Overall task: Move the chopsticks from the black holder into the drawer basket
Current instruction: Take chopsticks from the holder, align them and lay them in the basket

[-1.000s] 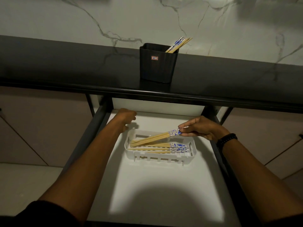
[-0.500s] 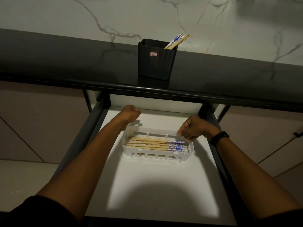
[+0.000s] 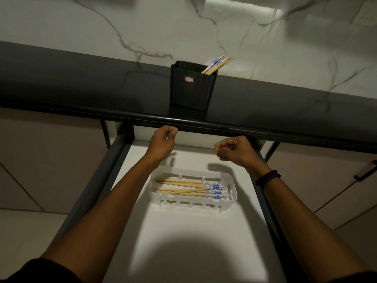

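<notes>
The black holder (image 3: 191, 88) stands on the dark counter ledge, with a few blue-patterned wooden chopsticks (image 3: 217, 65) leaning out of its right corner. Below it, in the open drawer, the white slotted basket (image 3: 192, 203) holds several more chopsticks (image 3: 189, 187) lying flat, blue ends to the right. My left hand (image 3: 163, 142) hovers just under the counter edge, fingers curled, holding nothing. My right hand (image 3: 235, 150) hovers above the basket's far right side, also curled. A thin pale line shows at its fingers; I cannot tell what that line is.
The drawer (image 3: 183, 237) has a white floor and dark side rails. The black counter edge (image 3: 244, 127) overhangs the drawer's back, right above both hands. A marble wall (image 3: 102, 27) rises behind the holder. A cabinet handle (image 3: 366, 173) sticks out at the right.
My right hand laid its chopsticks in the basket and let go of them. Both hands have since risen from the basket toward the counter edge.
</notes>
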